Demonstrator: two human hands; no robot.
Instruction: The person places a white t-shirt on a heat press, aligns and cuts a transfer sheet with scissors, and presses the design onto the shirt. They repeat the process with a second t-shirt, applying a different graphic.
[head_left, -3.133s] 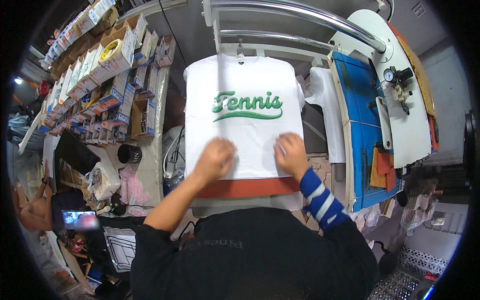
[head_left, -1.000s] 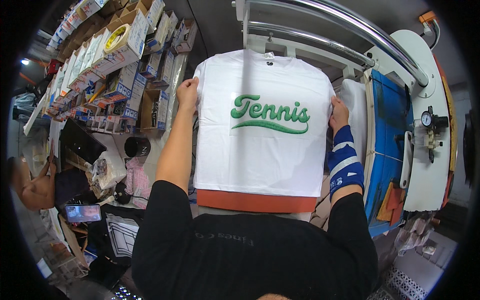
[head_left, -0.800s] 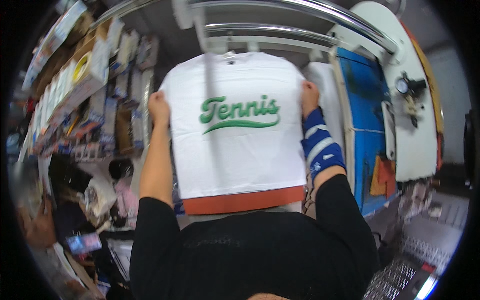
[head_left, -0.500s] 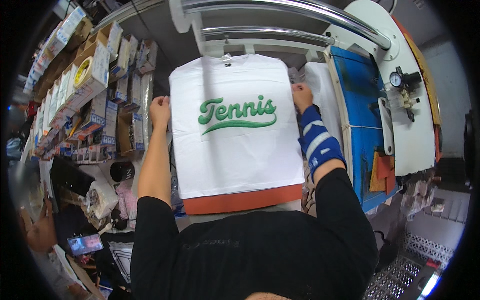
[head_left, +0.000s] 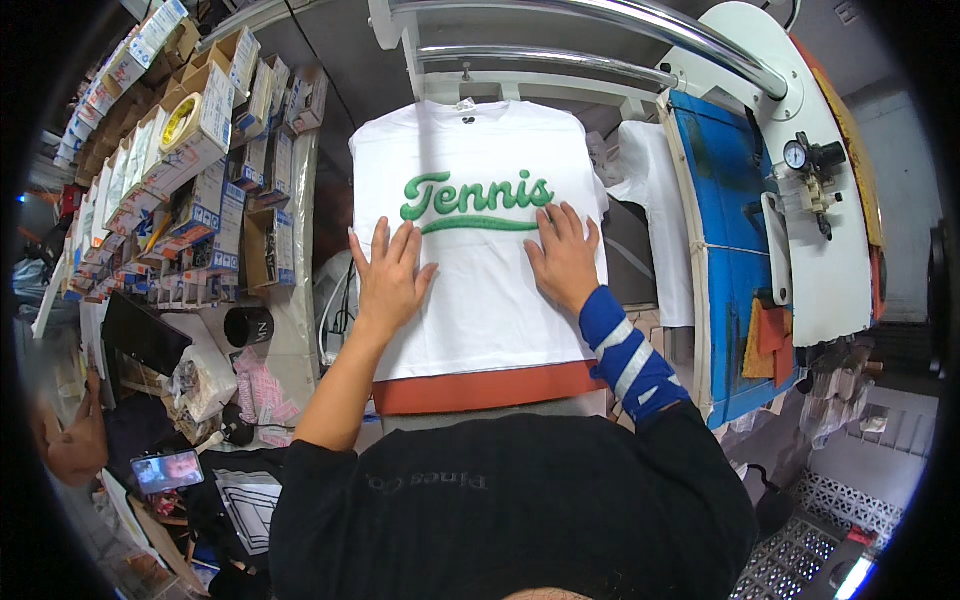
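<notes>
A white T-shirt [head_left: 480,310] with raised green lettering across its chest lies spread over an orange-red pad [head_left: 490,387], whose near edge shows below the hem. Its collar points away from me. My left hand [head_left: 392,280] rests flat on the left half of the shirt, fingers spread, just below the lettering. On the right half lies my right hand [head_left: 565,258], also flat, its fingertips touching the end of the green swash. A blue wrap with pale bands [head_left: 632,365] covers my right wrist and forearm. Neither hand holds anything.
Chrome bars [head_left: 560,62] cross beyond the collar. At right stand a blue panel [head_left: 735,240] and a white machine body with a pressure gauge [head_left: 795,154]. Stacked cardboard boxes [head_left: 205,120] fill the left side; a phone [head_left: 168,470] lies lower left, near another person's arm [head_left: 80,440].
Both hands have moved from the shirt's side edges inward onto its front. Their fingers have gone from pinched to spread flat.
</notes>
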